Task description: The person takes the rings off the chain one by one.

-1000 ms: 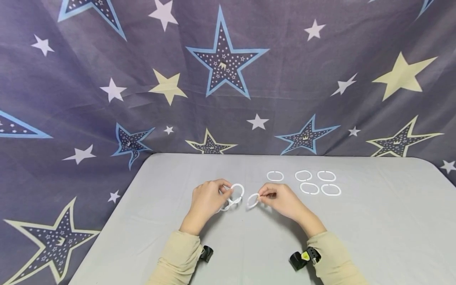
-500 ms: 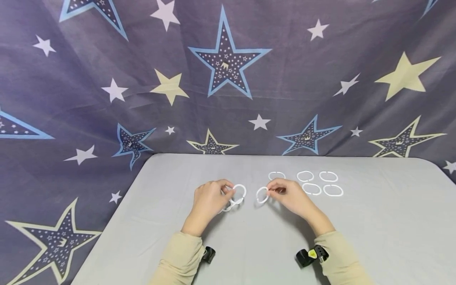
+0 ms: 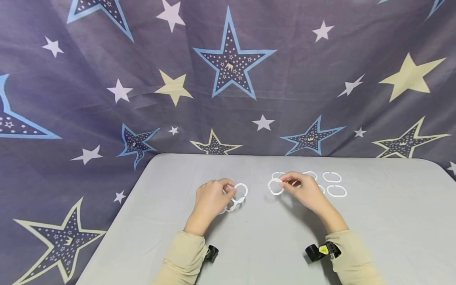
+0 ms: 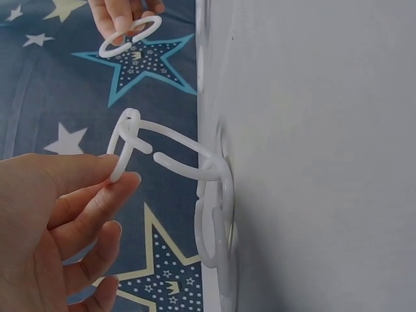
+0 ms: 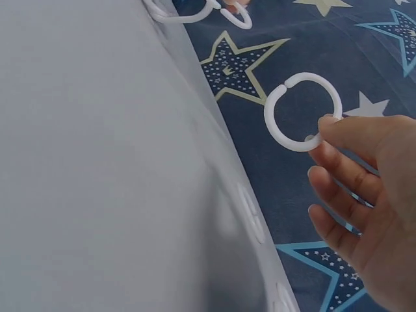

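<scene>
My left hand [image 3: 211,200] pinches a white plastic ring [image 3: 246,191] between thumb and index finger. In the left wrist view that ring is hooked to another white ring [image 4: 184,171], from which more linked rings hang down to the table. My right hand [image 3: 304,192] holds a single white ring [image 5: 270,120] by its edge, between thumb and fingertips. This ring has a small gap in its side and stands apart from the chain, above the table. Part of the chain is hidden behind my left hand.
Several loose white oval rings, among them one at the far right [image 3: 336,196], lie on the grey table [image 3: 256,245] around and behind my right hand, which hides some of them. A star-patterned curtain [image 3: 285,79] hangs behind the table's back edge.
My right hand has moved right and away from me with its single ring, widening the distance from the chain. My left hand keeps its grip on the chain, nearly still.
</scene>
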The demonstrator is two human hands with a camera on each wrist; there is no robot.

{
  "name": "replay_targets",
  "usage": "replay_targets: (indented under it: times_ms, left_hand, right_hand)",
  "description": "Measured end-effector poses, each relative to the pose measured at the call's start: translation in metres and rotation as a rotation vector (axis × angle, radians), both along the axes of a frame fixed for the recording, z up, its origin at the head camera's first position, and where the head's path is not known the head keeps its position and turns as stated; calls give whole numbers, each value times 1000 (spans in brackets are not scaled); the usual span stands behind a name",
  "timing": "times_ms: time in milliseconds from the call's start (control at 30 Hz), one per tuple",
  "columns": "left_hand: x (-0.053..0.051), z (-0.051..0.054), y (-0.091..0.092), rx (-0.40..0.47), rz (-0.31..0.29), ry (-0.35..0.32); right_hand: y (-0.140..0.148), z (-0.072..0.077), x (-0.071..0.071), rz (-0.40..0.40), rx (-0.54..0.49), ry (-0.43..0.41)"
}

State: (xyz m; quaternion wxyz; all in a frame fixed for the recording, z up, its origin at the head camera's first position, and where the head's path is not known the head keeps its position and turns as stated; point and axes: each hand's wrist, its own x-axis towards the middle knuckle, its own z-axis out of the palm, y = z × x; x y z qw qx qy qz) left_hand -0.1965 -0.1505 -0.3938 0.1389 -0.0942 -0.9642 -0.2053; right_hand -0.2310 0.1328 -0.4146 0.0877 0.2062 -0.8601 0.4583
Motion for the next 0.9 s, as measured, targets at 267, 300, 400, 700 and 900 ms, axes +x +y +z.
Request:
replay_targets:
  times_ms: [267,300,400,700,900]
  left_hand:
    - [1,-2,2,-1,-19,15]
    - [1,-2,2,-1,-20,12]
    - [0,-2,3,-3,-21,8]
    - [1,3,3,-18,-24,30]
    - [2,3,2,-31,-7,26]
  right_hand:
    - [13,2,-1,2,6,-25]
    - [15,2,-2,4,19,-30]
    - [20,3,-5,35,61,-30]
    - [32,11,-24,149,175,-65]
    - [34,20,-35,212,237,-90]
